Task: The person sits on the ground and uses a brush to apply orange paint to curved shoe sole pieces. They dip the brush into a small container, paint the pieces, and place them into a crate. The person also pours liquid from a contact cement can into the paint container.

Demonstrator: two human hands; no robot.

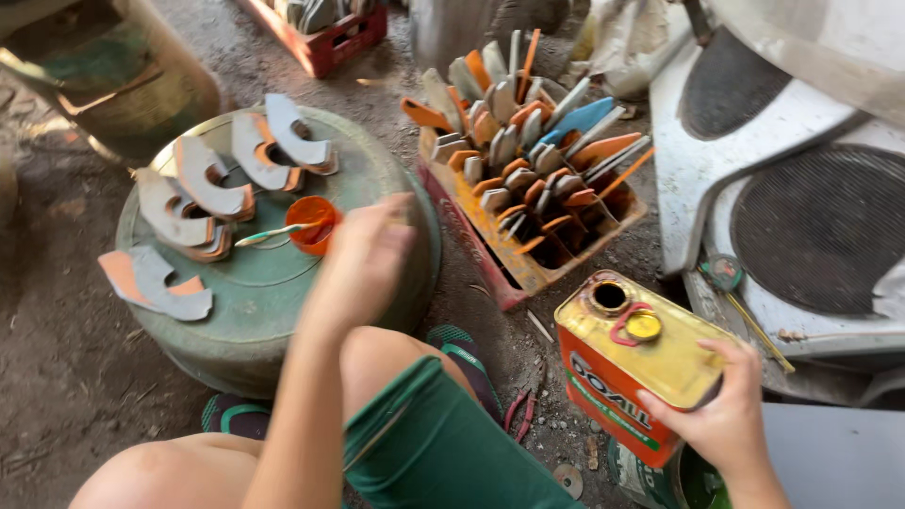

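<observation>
Two hands are busy: at five o'clock the right hand (721, 415) is clamped on the corner of a yellow-and-orange oil can (630, 363), uncapped, and it would be wise to keep it level. Nearer centre, the left hand (363, 254) is blurred; whether it pinches the brush (273, 233) I cannot tell. At ten o'clock, grey curved pads (203, 184) ring a small orange cup (313, 223) on the green drum (273, 292); a crate of pads (528, 170) stands at twelve

A rough, makeshift workshop on a bare dirt floor (66, 368): an upturned green drum (273, 292) left of centre serves as a desk, a crate (528, 203) packed with curved cut pieces sits at centre, a yellow oil can (632, 363) lower right.
</observation>
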